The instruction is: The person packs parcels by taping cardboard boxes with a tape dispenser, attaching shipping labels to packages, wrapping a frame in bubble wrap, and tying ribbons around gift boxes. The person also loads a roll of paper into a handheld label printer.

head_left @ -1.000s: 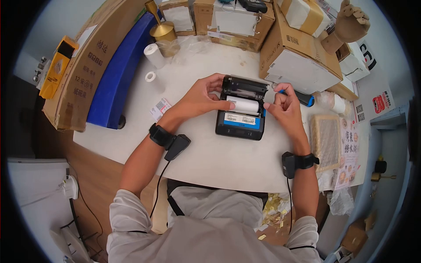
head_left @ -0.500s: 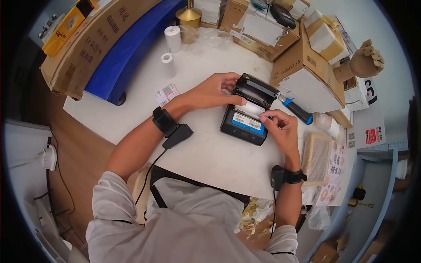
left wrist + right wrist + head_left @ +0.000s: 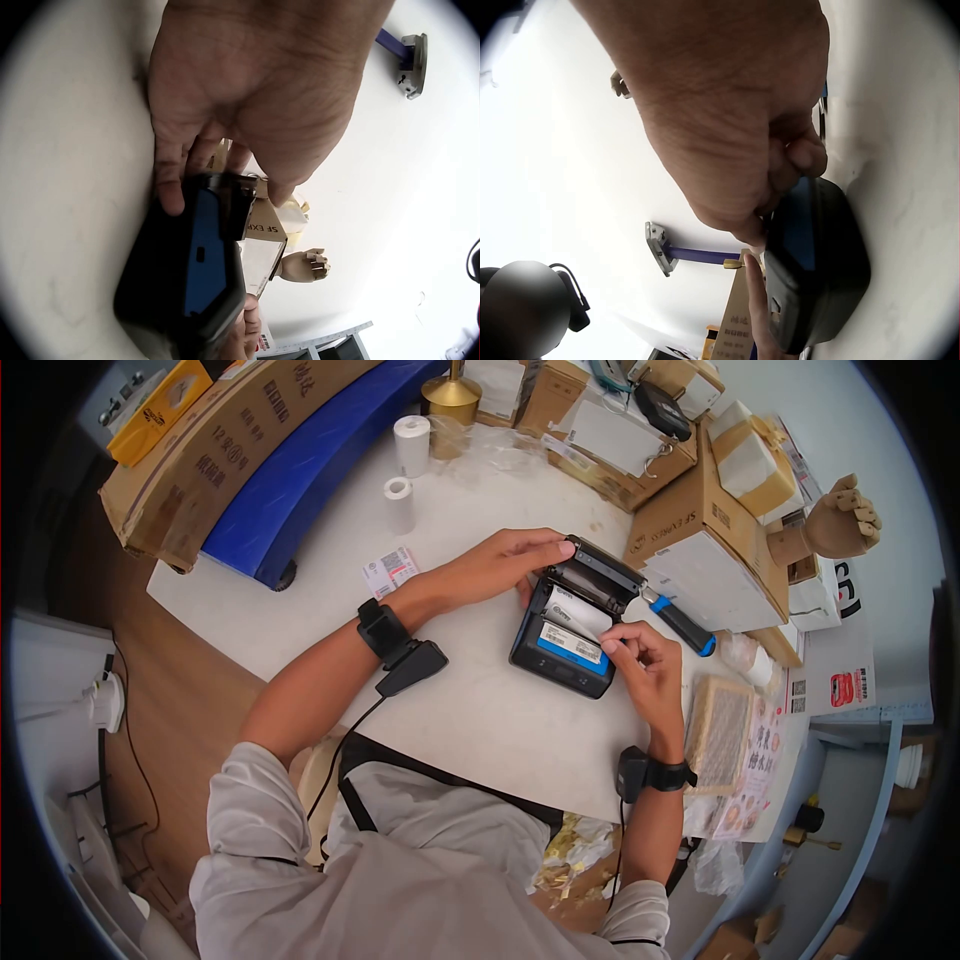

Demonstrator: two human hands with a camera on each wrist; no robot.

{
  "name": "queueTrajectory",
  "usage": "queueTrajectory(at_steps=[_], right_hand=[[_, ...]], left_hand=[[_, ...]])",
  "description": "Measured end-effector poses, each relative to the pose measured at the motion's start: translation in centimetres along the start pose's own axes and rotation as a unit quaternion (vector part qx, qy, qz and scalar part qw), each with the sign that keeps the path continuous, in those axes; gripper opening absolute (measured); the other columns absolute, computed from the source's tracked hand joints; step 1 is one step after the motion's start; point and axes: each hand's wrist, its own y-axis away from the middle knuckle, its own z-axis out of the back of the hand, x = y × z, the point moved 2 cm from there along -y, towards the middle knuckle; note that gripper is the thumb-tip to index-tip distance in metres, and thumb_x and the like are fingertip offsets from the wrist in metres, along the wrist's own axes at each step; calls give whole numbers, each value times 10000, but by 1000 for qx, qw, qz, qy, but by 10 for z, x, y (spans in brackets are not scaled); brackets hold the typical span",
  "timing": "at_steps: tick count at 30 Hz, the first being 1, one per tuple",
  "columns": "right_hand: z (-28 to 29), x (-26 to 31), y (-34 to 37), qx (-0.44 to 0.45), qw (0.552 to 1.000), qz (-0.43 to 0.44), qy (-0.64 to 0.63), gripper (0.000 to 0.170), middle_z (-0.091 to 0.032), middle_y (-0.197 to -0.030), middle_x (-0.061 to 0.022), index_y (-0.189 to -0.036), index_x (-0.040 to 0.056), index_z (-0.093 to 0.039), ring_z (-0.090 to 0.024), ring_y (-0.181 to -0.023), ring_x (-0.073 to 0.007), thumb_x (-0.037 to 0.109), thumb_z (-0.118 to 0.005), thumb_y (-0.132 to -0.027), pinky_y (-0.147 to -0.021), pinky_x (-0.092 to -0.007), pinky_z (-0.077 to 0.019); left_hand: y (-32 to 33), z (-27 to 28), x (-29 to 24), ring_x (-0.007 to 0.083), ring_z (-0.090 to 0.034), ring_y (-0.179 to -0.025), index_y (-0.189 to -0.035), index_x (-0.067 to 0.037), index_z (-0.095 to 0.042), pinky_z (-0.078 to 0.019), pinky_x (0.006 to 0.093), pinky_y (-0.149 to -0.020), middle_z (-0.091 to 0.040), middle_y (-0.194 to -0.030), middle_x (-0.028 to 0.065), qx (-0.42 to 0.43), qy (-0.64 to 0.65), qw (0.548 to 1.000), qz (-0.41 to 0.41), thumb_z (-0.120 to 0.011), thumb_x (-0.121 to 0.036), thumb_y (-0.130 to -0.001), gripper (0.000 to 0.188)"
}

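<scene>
A black label printer with a blue front panel (image 3: 572,650) lies on the table, its lid (image 3: 603,572) raised. Inside is a white paper roll (image 3: 580,610) with dark print on its visible part. The left hand (image 3: 490,572) grips the printer's left rear corner, thumb on the lid's edge; the left wrist view has its fingers against the casing (image 3: 154,255). At the right end of the paper, the right hand (image 3: 650,670) has thumb and index finger together, pinching the paper's edge. The right wrist view shows that hand (image 3: 727,142) over the casing (image 3: 832,262), hiding the paper.
Two white rolls (image 3: 412,448) stand at the back left, near a label sheet (image 3: 390,570) and a long blue object (image 3: 300,480). A blue-and-black handled tool (image 3: 683,625) lies right of the printer. Cardboard boxes (image 3: 690,510) and a wooden hand model (image 3: 843,525) are behind.
The left thumb has gone from the roll to the lid's edge. The right hand came in from beside the printer to the paper. Print now shows on the paper, and the head view has shifted.
</scene>
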Motion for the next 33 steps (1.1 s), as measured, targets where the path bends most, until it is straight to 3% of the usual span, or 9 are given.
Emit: queueTrajectory(at_steps=[2,5,7,10,13,23,33], right_hand=[[1,-1,1,2,1000,5,3,118,-367,-573,83,-961,-10,-724,-298,-570,-25,99,-706,-921,-535,-229,-248],[1,0,3,5,1000,7,1,122,-378,-575,81,-964,-9,-721,-306,-573,-25,106,-700,-927,-545,-226,-257],[1,1,2,7,1000,3,-4,126,-383,-576,81,-965,-9,-719,-309,-574,-25,110,-698,-930,-549,-225,-259],[2,0,2,7,1000,13,-10,129,-388,-579,81,-972,-8,-714,-314,-570,-24,113,-696,-933,-549,-223,-262],[1,-1,2,3,1000,5,-24,131,-396,-582,85,-980,-5,-711,-318,-569,-19,116,-700,-932,-547,-219,-260],[4,-2,1,-13,1000,3,-5,120,-350,-547,99,-964,15,-721,-280,-534,-10,48,-739,-850,-525,-220,-228],[7,-3,2,-18,1000,7,-3,116,-317,-532,99,-933,22,-719,-255,-511,-11,37,-741,-820,-514,-222,-218]], left_hand=[[0,0,-1,95,-606,-937,-1300,-15,-586,-510,252,-661,-670,-1094,51,11,16,1000,4,-558,-421,-1024,492],[0,-1,1,105,-610,-950,-1296,-24,-583,-506,246,-656,-661,-1124,58,16,-13,1000,14,-623,-370,-999,458],[1,-2,3,133,-615,-917,-1322,-20,-569,-511,265,-705,-679,-1069,84,10,-33,999,-21,-766,-308,-894,551],[3,-3,-1,160,-624,-1002,-1348,-25,-545,-517,283,-795,-676,-1111,98,7,-64,997,-44,-837,-252,-804,658],[5,-3,-5,141,-569,-1096,-1339,-38,-548,-467,279,-852,-647,-1193,67,20,-49,999,-11,-853,-219,-775,667],[6,-2,-7,137,-569,-1089,-1339,-24,-544,-475,232,-769,-637,-1208,87,40,-67,997,-25,-855,-139,-741,683],[6,-3,-9,119,-561,-1137,-1460,-76,-457,-481,226,-769,-624,-1260,87,41,-54,997,-31,-846,-73,-729,829]])
